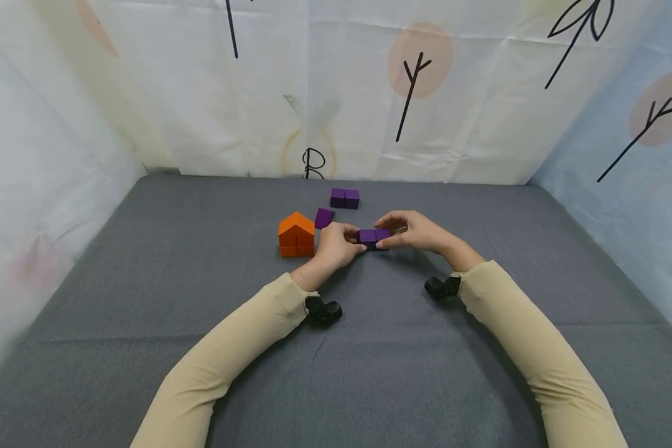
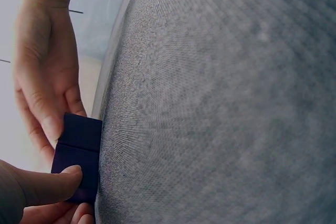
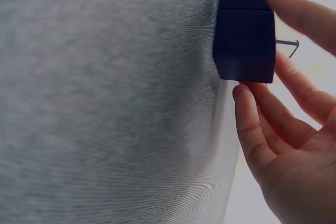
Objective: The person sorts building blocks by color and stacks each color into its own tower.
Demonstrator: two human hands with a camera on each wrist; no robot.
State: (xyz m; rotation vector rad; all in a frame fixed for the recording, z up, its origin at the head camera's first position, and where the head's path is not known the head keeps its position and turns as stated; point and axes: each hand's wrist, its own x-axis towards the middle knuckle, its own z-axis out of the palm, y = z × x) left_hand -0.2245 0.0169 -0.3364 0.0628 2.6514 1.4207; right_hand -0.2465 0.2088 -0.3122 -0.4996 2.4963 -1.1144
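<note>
Two purple blocks (image 1: 374, 239) sit side by side on the grey cloth between the hands. My left hand (image 1: 338, 245) pinches the left block, its thumb (image 2: 65, 181) flat on the front face and fingertips curled round the end. From the other side my right hand (image 1: 417, 233) holds the right block, with the thumb (image 3: 299, 17) at its upper edge and fingers by its end. In the right wrist view, a seam runs between the blocks (image 3: 245, 32). Left of my left hand stands a small orange house-shaped stack (image 1: 296, 236), a peaked piece on top of smaller blocks.
A purple slanted block (image 1: 324, 217) lies between the orange stack and my left hand. Farther back, another pair of purple blocks (image 1: 344, 198) stands side by side. Grey cloth (image 1: 386, 373) covers the table, and a printed white curtain (image 1: 347, 93) hangs behind it.
</note>
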